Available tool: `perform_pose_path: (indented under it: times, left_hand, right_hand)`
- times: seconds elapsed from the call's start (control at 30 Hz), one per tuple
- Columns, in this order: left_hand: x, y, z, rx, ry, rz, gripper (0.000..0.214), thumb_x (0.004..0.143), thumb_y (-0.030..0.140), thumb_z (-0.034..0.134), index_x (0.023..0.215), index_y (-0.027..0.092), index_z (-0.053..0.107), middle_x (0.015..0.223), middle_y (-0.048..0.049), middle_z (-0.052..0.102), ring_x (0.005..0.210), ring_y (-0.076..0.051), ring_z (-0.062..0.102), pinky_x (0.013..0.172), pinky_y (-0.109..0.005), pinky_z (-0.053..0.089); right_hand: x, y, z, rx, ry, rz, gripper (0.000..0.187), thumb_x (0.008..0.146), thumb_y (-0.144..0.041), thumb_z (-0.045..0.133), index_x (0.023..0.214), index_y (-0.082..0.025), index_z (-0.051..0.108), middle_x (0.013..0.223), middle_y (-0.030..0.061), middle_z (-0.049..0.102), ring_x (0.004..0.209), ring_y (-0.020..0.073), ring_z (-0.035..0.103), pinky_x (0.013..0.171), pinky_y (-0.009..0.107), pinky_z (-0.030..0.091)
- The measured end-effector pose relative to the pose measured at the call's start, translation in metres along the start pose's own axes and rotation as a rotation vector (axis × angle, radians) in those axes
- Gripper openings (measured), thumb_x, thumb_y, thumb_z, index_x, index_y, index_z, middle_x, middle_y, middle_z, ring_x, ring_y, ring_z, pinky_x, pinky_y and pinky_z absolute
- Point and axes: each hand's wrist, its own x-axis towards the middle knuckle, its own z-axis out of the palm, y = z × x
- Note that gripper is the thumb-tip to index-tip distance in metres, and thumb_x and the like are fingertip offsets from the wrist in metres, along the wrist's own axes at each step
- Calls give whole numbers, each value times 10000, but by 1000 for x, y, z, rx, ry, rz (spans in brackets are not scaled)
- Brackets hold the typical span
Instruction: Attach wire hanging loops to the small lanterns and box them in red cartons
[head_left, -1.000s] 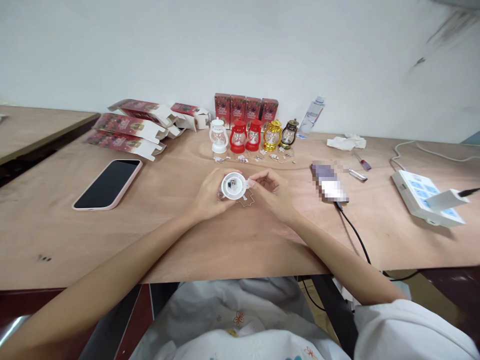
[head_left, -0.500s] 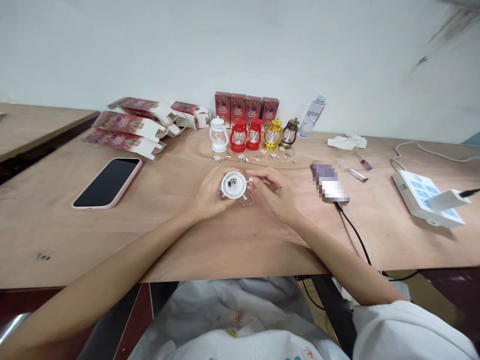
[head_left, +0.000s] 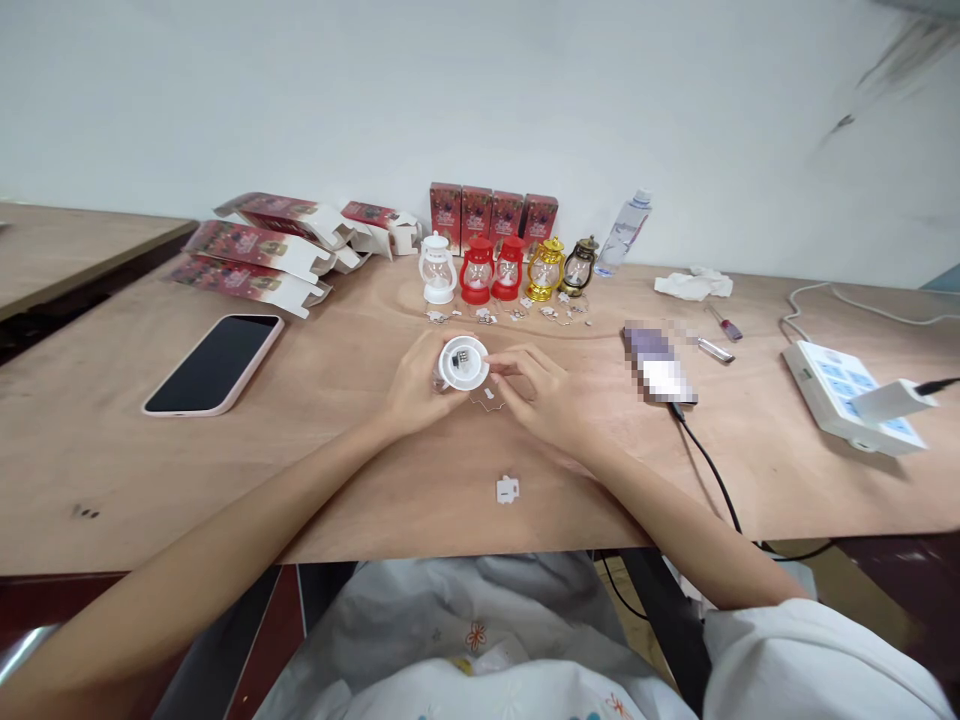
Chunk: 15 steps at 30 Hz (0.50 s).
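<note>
In my left hand (head_left: 420,385) is a small white lantern (head_left: 463,364), tipped so that its round underside faces me. A small metal-and-dark fitting shows in the recessed base. My right hand (head_left: 536,390) has its thumb and bent fingers at the right edge of the base, gripping the rim. Below the lantern hangs or lies a thin wire loop (head_left: 487,404) with a small white piece. Near the table's front edge lies a white cut-out tag (head_left: 507,489).
Behind stand a white lantern (head_left: 437,270), two red ones (head_left: 477,272), a gold one (head_left: 546,270) and a bronze one (head_left: 579,268), with upright boxes (head_left: 446,215). Opened boxes (head_left: 255,250) and a phone (head_left: 215,365) lie left; a charging phone (head_left: 658,365) and power strip (head_left: 847,390) sit right.
The white tag that was between my right fingers now lies on the table near the front edge. My right fingers have moved left to the lantern's rim. The lantern has shifted slightly left and up.
</note>
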Motion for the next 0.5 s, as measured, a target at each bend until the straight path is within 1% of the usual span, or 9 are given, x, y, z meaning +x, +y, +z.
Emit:
perform_pose_path:
  times: [0.1, 0.17, 0.2, 0.23, 0.27, 0.33, 0.4, 0.43, 0.5]
  left_hand:
    - [0, -1, 0, 11, 15, -28, 327, 789, 240, 633, 1093, 226, 514, 1088, -37, 662, 1004, -212, 628, 890, -384, 515]
    - [0, -2, -1, 23, 17, -46, 346, 771, 231, 638, 1095, 225, 517, 1090, -42, 662, 1005, -219, 630, 889, -391, 517]
    - [0, -2, -1, 28, 20, -49, 359, 761, 222, 641, 1099, 222, 519, 1097, -47, 661, 1008, -221, 630, 892, -395, 518]
    - [0, -2, -1, 33, 23, -47, 372, 753, 210, 641, 1105, 217, 520, 1106, -55, 659, 1014, -223, 629, 897, -398, 518]
    - [0, -3, -1, 38, 26, -44, 382, 750, 202, 640, 1112, 212, 520, 1118, -63, 658, 1023, -225, 628, 901, -399, 519]
    - [-1, -4, -1, 44, 38, -49, 380, 756, 202, 633, 1117, 212, 517, 1133, -68, 657, 1037, -228, 628, 908, -402, 519]
    - [-1, -6, 0, 48, 65, -69, 372, 758, 217, 632, 1111, 231, 514, 1132, -58, 660, 1037, -234, 632, 907, -405, 519]
    - [-1, -7, 0, 48, 77, -83, 378, 752, 225, 636, 1109, 247, 512, 1130, -49, 662, 1035, -237, 635, 906, -407, 518]
    - [-1, -7, 1, 47, 90, -105, 393, 741, 228, 637, 1108, 279, 507, 1124, -33, 664, 1029, -243, 640, 902, -410, 517]
  right_hand:
    - [1, 0, 0, 29, -49, 61, 190, 890, -192, 523, 1049, -228, 620, 938, 40, 675, 811, 156, 648, 779, 321, 543]
    - [2, 0, -3, 97, -99, 126, 125, 866, -199, 554, 966, -210, 627, 868, 24, 670, 727, 138, 626, 712, 295, 527]
    - [4, 0, -5, 153, -153, 167, 73, 854, -208, 576, 908, -201, 625, 825, 14, 663, 690, 127, 610, 679, 279, 514]
    - [5, 0, -8, 226, -235, 210, 34, 843, -225, 604, 852, -195, 618, 783, 2, 651, 659, 116, 592, 650, 262, 499]
    - [7, 0, -12, 310, -353, 249, 67, 828, -249, 640, 810, -191, 613, 749, -10, 637, 640, 107, 577, 628, 246, 486]
    - [10, 0, -18, 474, -668, 285, 159, 772, -312, 730, 787, -187, 633, 723, -24, 629, 632, 94, 567, 598, 216, 466]
    - [13, -1, -23, 559, -977, 246, 255, 675, -363, 819, 805, -196, 678, 739, -29, 644, 644, 88, 573, 580, 188, 455]
    - [14, -3, -24, 563, -1081, 213, 297, 624, -380, 852, 810, -206, 698, 752, -32, 653, 642, 83, 572, 570, 176, 449]
    - [14, -7, -23, 515, -1170, 162, 351, 557, -399, 885, 815, -226, 722, 779, -36, 660, 621, 71, 557, 553, 164, 439]
